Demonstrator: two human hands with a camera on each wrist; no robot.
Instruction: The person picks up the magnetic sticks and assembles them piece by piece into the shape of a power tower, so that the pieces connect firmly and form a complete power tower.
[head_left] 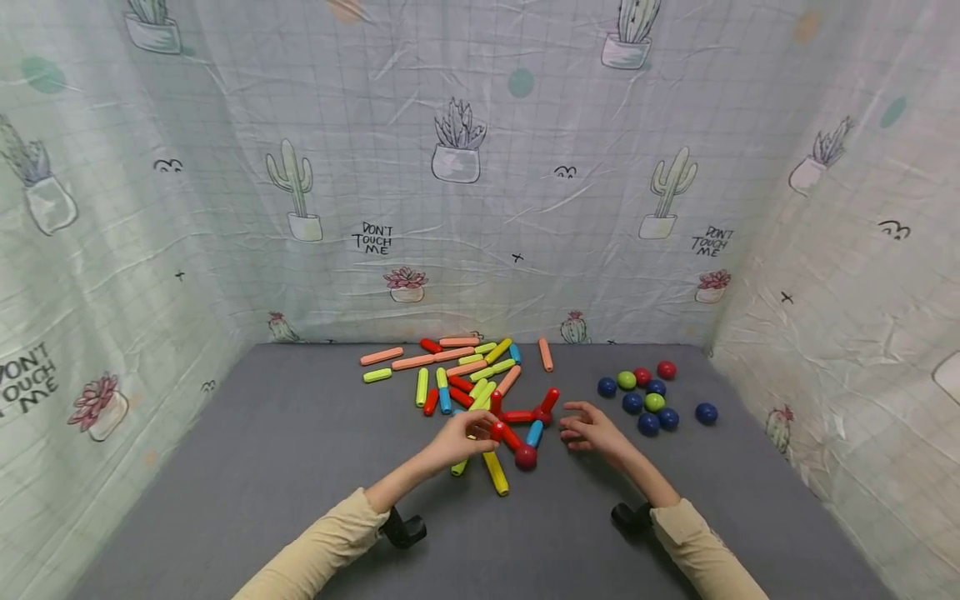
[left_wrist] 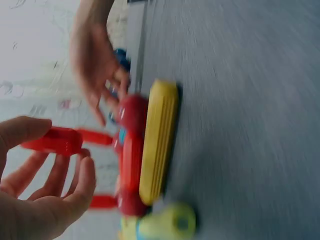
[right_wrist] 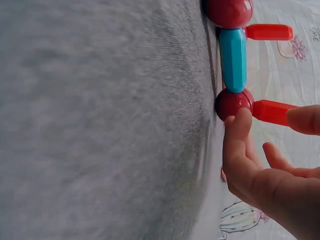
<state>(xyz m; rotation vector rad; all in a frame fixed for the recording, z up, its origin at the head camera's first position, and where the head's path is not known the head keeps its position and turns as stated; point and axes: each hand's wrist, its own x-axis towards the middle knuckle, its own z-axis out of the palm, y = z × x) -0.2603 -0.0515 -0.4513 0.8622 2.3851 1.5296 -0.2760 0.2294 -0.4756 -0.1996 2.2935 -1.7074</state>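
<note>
A frame of red balls and magnetic-looking rods stands on the table, with one red ball (head_left: 527,457) at its near corner. A blue rod (head_left: 535,433) and red rods link the balls, and some red rods (head_left: 551,400) point upward. My left hand (head_left: 459,440) pinches a red rod (left_wrist: 57,140) between thumb and fingers at the frame's left side; whether this rod touches the frame I cannot tell. At the right, my right hand (head_left: 596,433) is held with loosely bent fingers, holding nothing. In the right wrist view its fingertips overlap a red ball (right_wrist: 234,104); contact is unclear.
Several loose rods, among them a pink rod (head_left: 382,357) and a yellow rod (head_left: 496,473), lie left of and behind the frame. To the right sits a group of blue, green and red balls, including a blue ball (head_left: 706,413). Printed cloth (head_left: 480,217) hangs around the table.
</note>
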